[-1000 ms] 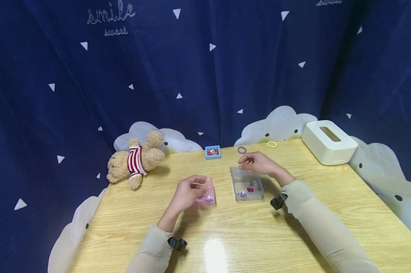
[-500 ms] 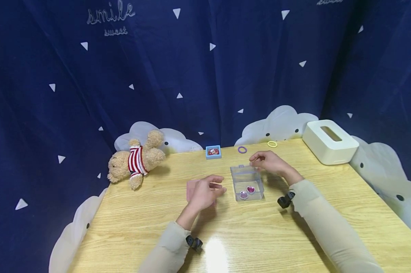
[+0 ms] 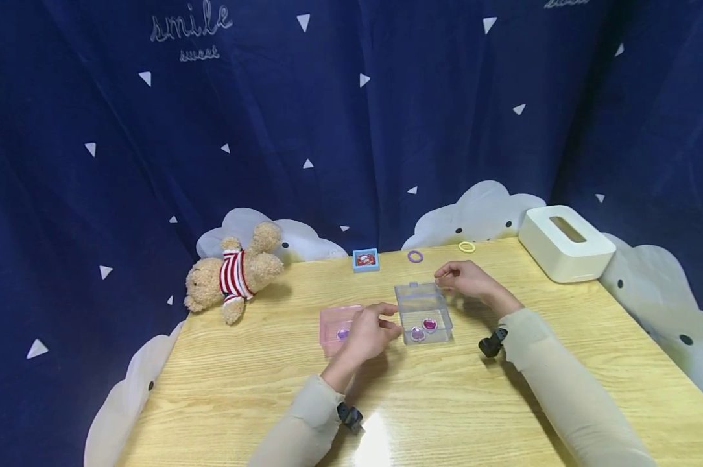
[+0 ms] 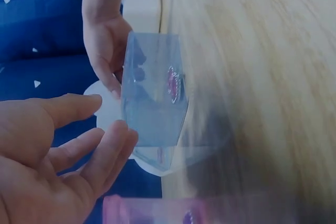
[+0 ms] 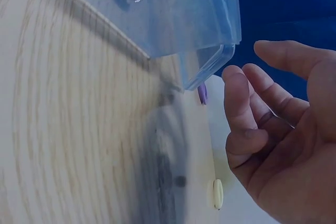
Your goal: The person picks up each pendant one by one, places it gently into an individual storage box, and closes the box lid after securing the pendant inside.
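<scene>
Midway through work on two small boxes, by the look of it. Left hand [image 3: 370,332] relaxed and empty, fingers loosely spread, hovering just short of the clear box [image 3: 423,312], fingertips near its left wall but apparently not touching. Right hand [image 3: 467,280] likewise empty, fingers loosely curled, just beyond the box's far right corner, close to the lid edge, gripping nothing. Clear box resting on the bench [image 3: 561,363] between the two hands.

Next move, judged from this: steadying or closing the clear box, calling for a light two-sided touch on thin slippery plastic.

Count: one clear box holding two purple gems [image 3: 429,323]; one pink tray [image 3: 334,322] behind the left hand with one gem visible, any others hidden; beyond the right hand, one purple ring [image 3: 414,257] and one yellow ring [image 3: 467,247].
</scene>
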`<state>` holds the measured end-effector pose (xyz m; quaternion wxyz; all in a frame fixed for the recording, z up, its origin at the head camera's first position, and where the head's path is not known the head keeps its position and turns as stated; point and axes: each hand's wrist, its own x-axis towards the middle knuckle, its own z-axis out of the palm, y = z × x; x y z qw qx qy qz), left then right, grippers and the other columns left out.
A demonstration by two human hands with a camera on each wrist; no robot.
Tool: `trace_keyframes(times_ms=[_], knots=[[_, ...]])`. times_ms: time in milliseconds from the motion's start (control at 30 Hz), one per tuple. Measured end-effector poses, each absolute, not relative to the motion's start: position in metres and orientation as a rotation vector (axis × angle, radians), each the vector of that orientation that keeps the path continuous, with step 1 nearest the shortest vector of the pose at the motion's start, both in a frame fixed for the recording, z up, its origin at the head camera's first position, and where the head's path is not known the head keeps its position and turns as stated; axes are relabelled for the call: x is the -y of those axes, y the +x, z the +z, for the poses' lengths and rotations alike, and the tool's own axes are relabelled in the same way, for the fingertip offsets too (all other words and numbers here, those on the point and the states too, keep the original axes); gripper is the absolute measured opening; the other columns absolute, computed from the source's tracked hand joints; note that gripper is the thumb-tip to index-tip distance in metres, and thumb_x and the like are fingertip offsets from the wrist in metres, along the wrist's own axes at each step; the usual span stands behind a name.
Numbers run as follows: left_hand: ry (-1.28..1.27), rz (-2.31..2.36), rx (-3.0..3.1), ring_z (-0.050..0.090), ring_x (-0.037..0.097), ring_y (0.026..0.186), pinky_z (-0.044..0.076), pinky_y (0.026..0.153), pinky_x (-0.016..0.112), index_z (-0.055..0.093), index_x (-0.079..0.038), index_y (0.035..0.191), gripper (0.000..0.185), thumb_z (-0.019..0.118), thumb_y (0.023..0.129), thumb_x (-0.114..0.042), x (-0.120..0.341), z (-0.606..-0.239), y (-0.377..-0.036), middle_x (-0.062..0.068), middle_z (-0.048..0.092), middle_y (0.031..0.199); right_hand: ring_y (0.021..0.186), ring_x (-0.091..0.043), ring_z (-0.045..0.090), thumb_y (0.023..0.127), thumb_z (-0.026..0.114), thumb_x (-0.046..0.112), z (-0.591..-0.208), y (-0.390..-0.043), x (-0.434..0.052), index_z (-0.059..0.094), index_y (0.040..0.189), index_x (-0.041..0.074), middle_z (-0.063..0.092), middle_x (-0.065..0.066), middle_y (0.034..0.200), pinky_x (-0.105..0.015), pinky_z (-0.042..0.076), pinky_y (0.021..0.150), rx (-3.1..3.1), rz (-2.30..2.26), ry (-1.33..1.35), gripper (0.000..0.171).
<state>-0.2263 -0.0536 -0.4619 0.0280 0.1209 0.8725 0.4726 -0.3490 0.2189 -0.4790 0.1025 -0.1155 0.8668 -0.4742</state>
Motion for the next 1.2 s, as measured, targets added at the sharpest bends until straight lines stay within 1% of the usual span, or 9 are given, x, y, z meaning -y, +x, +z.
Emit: trace_keyframes(times_ms=[133,267,400,567,767,900,1067,1200], knots=[[0.39,1.388,-2.741,0.075,0.014,0.084,0.055,0.064,0.017,0.066,-0.004,0.126,0.044,0.078,0.084,-0.007,0.049,-0.465,-0.226,0.017,0.068,0.126,0.084,-0.029,0.068,0.094,0.068,0.021,-0.48,-0.348,-0.22,0.063,0.12,-0.004,0.069,-0.011,0.096,-0.04,0.058,0.077,-2.544,-1.406,-0.322,0.037],[0.392,1.363,-2.763,0.074,0.013,0.084,0.055,0.065,0.016,0.065,-0.004,0.128,0.045,0.077,0.085,-0.008,0.045,-0.468,-0.228,0.017,0.067,0.125,0.083,-0.027,0.068,0.094,0.066,0.019,-0.481,-0.347,-0.22,0.063,0.119,-0.003,0.067,-0.009,0.095,-0.037,0.059,0.075,-2.516,-1.416,-0.3,0.034],[0.396,1.338,-2.794,0.074,0.012,0.083,0.054,0.064,0.015,0.065,-0.004,0.127,0.044,0.077,0.085,-0.011,0.041,-0.471,-0.23,0.015,0.069,0.121,0.081,-0.025,0.067,0.095,0.064,0.017,-0.482,-0.347,-0.22,0.063,0.12,-0.004,0.065,-0.007,0.092,-0.033,0.058,0.069,-2.5,-1.418,-0.28,0.032],[0.367,1.329,-2.795,0.074,0.013,0.083,0.054,0.063,0.016,0.065,-0.004,0.127,0.043,0.076,0.086,-0.01,0.037,-0.473,-0.233,0.013,0.07,0.119,0.075,-0.022,0.065,0.095,0.062,0.015,-0.485,-0.35,-0.219,0.062,0.122,-0.004,0.065,-0.007,0.088,-0.029,0.052,0.057,-2.488,-1.389,-0.267,0.033],[0.355,1.338,-2.79,0.075,0.013,0.084,0.055,0.063,0.016,0.064,-0.004,0.128,0.043,0.075,0.087,-0.011,0.035,-0.474,-0.234,0.013,0.071,0.117,0.065,-0.017,0.057,0.096,0.06,0.014,-0.487,-0.35,-0.22,0.061,0.124,-0.002,0.063,-0.007,0.077,-0.027,0.043,0.047,-2.469,-1.368,-0.26,0.032],[0.351,1.346,-2.785,0.074,0.012,0.084,0.054,0.063,0.015,0.064,-0.004,0.128,0.044,0.076,0.087,-0.012,0.035,-0.475,-0.234,0.013,0.071,0.117,0.061,-0.015,0.053,0.096,0.06,0.015,-0.488,-0.349,-0.22,0.059,0.126,-0.002,0.061,-0.006,0.072,-0.027,0.04,0.046,-2.451,-1.377,-0.263,0.035],[0.341,1.351,-2.789,0.073,0.011,0.082,0.054,0.063,0.016,0.065,-0.004,0.128,0.044,0.076,0.087,-0.013,0.034,-0.476,-0.234,0.013,0.071,0.117,0.062,-0.015,0.053,0.097,0.059,0.015,-0.488,-0.346,-0.22,0.056,0.13,-0.003,0.061,-0.006,0.072,-0.028,0.041,0.047,-2.417,-1.404,-0.253,0.038],[0.326,1.372,-2.774,0.072,0.011,0.082,0.054,0.064,0.016,0.064,-0.004,0.129,0.044,0.075,0.087,-0.012,0.034,-0.476,-0.234,0.013,0.07,0.119,0.064,-0.019,0.055,0.098,0.057,0.012,-0.481,-0.341,-0.219,0.053,0.132,-0.007,0.064,-0.012,0.075,-0.03,0.042,0.049,-2.41,-1.407,-0.243,0.039]])
